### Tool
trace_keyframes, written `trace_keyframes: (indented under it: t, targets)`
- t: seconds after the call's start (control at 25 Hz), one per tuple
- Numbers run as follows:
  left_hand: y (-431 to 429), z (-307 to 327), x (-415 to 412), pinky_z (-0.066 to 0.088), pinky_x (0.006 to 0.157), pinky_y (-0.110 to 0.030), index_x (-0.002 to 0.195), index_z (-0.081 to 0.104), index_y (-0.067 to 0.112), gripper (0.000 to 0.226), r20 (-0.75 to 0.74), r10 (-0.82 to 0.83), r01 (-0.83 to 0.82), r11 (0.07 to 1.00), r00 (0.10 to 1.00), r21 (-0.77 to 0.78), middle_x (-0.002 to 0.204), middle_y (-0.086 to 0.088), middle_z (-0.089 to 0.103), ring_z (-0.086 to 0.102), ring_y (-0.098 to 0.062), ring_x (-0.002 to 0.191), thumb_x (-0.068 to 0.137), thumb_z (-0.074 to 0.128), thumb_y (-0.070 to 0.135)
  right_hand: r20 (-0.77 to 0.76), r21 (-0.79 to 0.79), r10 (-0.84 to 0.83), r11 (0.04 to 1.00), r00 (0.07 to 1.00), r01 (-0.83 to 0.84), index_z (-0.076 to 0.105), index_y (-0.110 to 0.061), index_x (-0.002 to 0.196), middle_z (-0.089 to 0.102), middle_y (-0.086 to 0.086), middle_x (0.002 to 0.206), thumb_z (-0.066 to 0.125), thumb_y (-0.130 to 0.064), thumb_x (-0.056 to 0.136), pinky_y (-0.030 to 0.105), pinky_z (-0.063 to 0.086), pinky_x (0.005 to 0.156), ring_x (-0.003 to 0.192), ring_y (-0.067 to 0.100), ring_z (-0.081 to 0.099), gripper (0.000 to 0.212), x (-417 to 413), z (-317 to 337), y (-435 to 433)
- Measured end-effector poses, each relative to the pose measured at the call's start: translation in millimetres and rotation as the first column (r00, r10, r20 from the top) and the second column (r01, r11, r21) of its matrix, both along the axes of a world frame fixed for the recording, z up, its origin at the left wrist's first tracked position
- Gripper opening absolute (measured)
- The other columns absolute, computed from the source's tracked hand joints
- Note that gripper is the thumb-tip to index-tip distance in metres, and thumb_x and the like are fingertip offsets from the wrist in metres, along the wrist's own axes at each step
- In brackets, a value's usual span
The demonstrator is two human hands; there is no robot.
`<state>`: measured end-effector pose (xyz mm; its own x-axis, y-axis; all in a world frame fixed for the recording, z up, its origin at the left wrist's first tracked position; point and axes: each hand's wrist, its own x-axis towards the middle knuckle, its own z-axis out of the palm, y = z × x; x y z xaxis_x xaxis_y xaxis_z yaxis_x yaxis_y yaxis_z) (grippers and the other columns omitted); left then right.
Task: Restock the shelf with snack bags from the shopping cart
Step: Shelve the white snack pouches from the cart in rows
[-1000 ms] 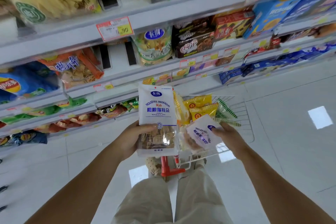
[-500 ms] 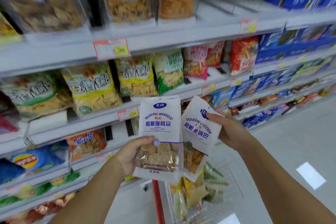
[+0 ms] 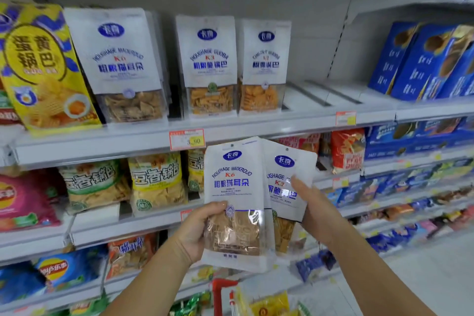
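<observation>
My left hand [image 3: 197, 231] grips a white K6 snack bag [image 3: 234, 187] by its lower left edge and holds it upright in front of the shelves. Beside it, my right hand [image 3: 311, 209] holds a white K3 snack bag [image 3: 287, 179], thumb across its front; the K6 bag overlaps its left side. On the upper shelf [image 3: 256, 127] stand a matching K6 bag [image 3: 120, 64] and two orange-filled white bags [image 3: 209, 64] [image 3: 264, 67]. The shopping cart [image 3: 225, 295] shows at the bottom with yellow bags inside.
Bare shelf with dividers [image 3: 320, 95] lies right of the white bags. Blue boxes [image 3: 420, 59] stand farther right, a yellow bag [image 3: 38, 64] at far left. The lower shelves hold green-yellow bags [image 3: 156, 182], a red bag [image 3: 346, 149] and Lay's bags [image 3: 59, 272].
Both hands lifted the two white bags out of the cart and up in front of the shelves. My view tilted up from the cart to the upper shelf.
</observation>
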<state>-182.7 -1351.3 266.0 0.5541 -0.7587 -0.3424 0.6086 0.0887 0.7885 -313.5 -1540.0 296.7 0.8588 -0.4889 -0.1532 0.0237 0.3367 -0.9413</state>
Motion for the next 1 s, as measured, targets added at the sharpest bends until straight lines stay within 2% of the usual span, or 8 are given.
trace_keyframes:
  t: [0.12, 0.24, 0.32, 0.4, 0.52, 0.6, 0.8, 1.0]
  targets:
    - [1, 18, 1, 0.053, 0.040, -0.027, 0.065, 0.074, 0.007, 0.004, 0.023, 0.085, -0.084, 0.995, 0.996, -0.051, 0.061, -0.010, 0.072, 0.069, -0.020, 0.049, 0.062, 0.071, 0.006, -0.041, -0.100, 0.028, 0.994, 0.999, -0.032, 0.060, -0.016, 0.120, 0.074, 0.006, 0.105, 0.070, -0.021, 0.068, 0.042, 0.055, 0.080, 0.096, 0.024, 0.070, 0.053, 4, -9, 9]
    - [9, 32, 8, 0.052, 0.038, -0.030, 0.059, 0.075, 0.006, 0.030, 0.006, 0.171, -0.169, 0.977, 0.985, -0.128, 0.060, -0.012, 0.071, 0.069, -0.022, 0.047, 0.082, 0.057, 0.005, 0.017, -0.141, -0.045, 0.989, 0.999, 0.047, 0.061, -0.018, 0.119, 0.074, 0.004, 0.105, 0.073, -0.020, 0.066, 0.045, 0.054, 0.085, 0.100, 0.025, 0.069, 0.054, 11, -1, 10]
    - [19, 46, 10, 0.053, 0.039, -0.034, 0.065, 0.076, 0.004, 0.005, -0.017, 0.202, -0.201, 0.958, 0.979, -0.202, 0.064, -0.015, 0.072, 0.070, -0.026, 0.050, 0.064, 0.078, 0.008, 0.074, -0.140, -0.064, 0.987, 0.995, 0.074, 0.062, -0.020, 0.116, 0.074, 0.002, 0.106, 0.072, -0.019, 0.065, 0.046, 0.053, 0.088, 0.103, 0.025, 0.068, 0.052, 17, 8, 8]
    - [30, 50, 18, 0.055, 0.042, -0.036, 0.072, 0.076, 0.002, 0.030, 0.005, 0.221, -0.213, 0.944, 0.975, -0.250, 0.068, -0.017, 0.073, 0.071, -0.028, 0.054, 0.046, 0.088, 0.011, 0.107, -0.158, -0.055, 0.985, 0.993, 0.072, 0.062, -0.022, 0.115, 0.073, 0.001, 0.109, 0.078, -0.024, 0.062, 0.044, 0.053, 0.088, 0.105, 0.023, 0.067, 0.055, 24, 17, 7]
    - [46, 54, 30, 0.058, 0.048, -0.040, 0.074, 0.077, 0.001, 0.012, 0.004, 0.243, -0.233, 0.938, 0.970, -0.257, 0.074, -0.019, 0.074, 0.073, -0.030, 0.060, 0.064, 0.080, 0.008, 0.142, -0.242, -0.024, 0.968, 0.990, 0.058, 0.061, -0.023, 0.121, 0.071, 0.001, 0.115, 0.093, -0.050, 0.040, 0.050, 0.048, 0.098, 0.110, 0.023, 0.065, 0.091, 38, 32, 7]
    - [55, 64, 36, 0.060, 0.055, -0.044, 0.079, 0.079, 0.001, 0.041, 0.043, 0.206, -0.189, 0.949, 0.978, -0.252, 0.082, -0.021, 0.075, 0.074, -0.032, 0.067, 0.043, 0.094, 0.010, 0.173, -0.308, -0.042, 0.947, 0.984, 0.094, 0.062, -0.025, 0.120, 0.072, 0.000, 0.114, 0.092, -0.059, 0.031, 0.054, 0.048, 0.097, 0.107, 0.025, 0.067, 0.099, 52, 50, 7]
    - [81, 75, 56, 0.061, 0.062, -0.034, 0.089, 0.078, 0.003, 0.021, 0.223, 0.238, -0.197, 0.962, 0.945, -0.190, 0.092, -0.020, 0.075, 0.074, -0.027, 0.074, 0.069, 0.072, 0.001, 0.326, -0.453, -0.042, 0.870, 0.945, 0.195, 0.056, -0.025, 0.115, 0.071, -0.003, 0.109, 0.083, -0.035, 0.066, 0.046, 0.054, 0.088, 0.102, 0.019, 0.068, 0.057, 88, 117, 13]
    - [101, 75, 70, 0.061, 0.068, -0.032, 0.096, 0.077, 0.002, 0.052, 0.274, 0.256, -0.207, 0.958, 0.927, -0.196, 0.098, -0.019, 0.075, 0.074, -0.027, 0.079, 0.049, 0.091, 0.020, 0.323, -0.668, 0.039, 0.717, 0.945, 0.199, 0.045, -0.031, 0.115, 0.064, -0.014, 0.110, 0.073, -0.027, 0.083, 0.030, 0.052, 0.080, 0.100, 0.008, 0.064, 0.042, 140, 173, 19]
